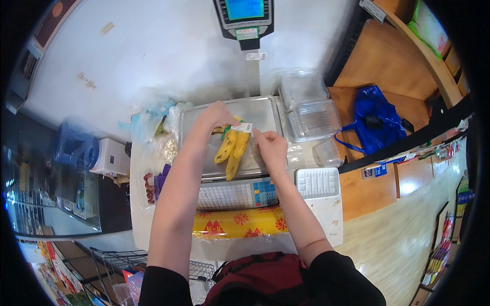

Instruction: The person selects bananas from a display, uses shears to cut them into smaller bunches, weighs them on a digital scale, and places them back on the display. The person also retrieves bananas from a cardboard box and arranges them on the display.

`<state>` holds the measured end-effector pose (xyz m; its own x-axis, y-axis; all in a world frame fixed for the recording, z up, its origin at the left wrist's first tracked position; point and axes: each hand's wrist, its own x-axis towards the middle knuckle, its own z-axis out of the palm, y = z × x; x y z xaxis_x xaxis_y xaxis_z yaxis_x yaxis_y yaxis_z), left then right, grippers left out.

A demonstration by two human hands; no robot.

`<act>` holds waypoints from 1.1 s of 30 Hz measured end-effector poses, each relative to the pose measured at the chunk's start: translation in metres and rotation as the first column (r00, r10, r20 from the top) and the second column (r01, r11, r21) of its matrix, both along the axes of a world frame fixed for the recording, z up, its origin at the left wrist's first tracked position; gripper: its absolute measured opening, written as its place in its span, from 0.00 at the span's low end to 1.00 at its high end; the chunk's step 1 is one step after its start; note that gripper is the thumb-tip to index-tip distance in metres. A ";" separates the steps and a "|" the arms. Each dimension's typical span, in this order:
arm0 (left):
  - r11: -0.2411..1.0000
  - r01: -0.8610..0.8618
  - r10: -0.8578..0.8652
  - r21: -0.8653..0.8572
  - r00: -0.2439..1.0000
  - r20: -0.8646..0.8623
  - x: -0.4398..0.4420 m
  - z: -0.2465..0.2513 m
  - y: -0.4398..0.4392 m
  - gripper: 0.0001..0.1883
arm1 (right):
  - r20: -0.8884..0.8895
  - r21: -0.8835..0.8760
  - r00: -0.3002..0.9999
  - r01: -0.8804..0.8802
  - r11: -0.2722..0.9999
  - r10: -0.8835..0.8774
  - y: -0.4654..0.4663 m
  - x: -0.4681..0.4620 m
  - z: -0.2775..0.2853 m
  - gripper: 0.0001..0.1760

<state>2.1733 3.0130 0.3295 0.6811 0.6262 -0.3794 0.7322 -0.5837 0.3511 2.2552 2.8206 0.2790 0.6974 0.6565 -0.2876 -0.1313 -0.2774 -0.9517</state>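
Observation:
A small bunch of yellow bananas with brown spots (235, 147) rests on the metal pan of a weighing scale (264, 111). Green tape is around its upper end, and a white printed label (242, 127) lies across the fruit there. My left hand (220, 114) is at the top of the bunch, its fingers at the stem end and the label's left edge; how firmly they grip is hard to see. My right hand (271, 145) is bent, thumb and forefinger close together near the label's right end, apart from the bananas. Whether it touches the label cannot be told.
The scale's keyboard (229, 195) and a roll of yellow plastic film (241, 223) lie nearer me. Clear plastic boxes (314, 118) and a white foam tray (317, 183) are at right. Bagged produce (168, 149) and a box of red fruit (148, 189) are at left. The scale's display (245, 9) stands behind.

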 end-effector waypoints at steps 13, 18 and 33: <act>0.568 -0.800 0.716 0.193 0.596 0.364 -0.362 -0.043 -0.138 0.31 | 0.665 -0.403 0.662 -0.073 0.912 0.347 0.075 -0.053 0.006 0.58; 0.595 -0.801 0.803 0.062 0.595 -0.020 -0.401 -0.147 -0.267 0.49 | 0.596 -0.402 0.706 -0.148 0.904 0.381 0.074 -0.033 0.000 0.53; 0.404 -0.915 0.777 0.008 0.348 0.524 -0.366 -0.077 -0.253 0.38 | 0.368 0.234 0.929 -0.055 0.971 -0.036 0.023 -0.042 -0.032 0.34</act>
<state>1.8070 2.7603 0.2522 -0.2578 0.9654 0.0388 0.7167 0.1641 0.6778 2.2131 2.8432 0.2465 0.7167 0.6807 0.1514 0.2416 -0.0387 -0.9696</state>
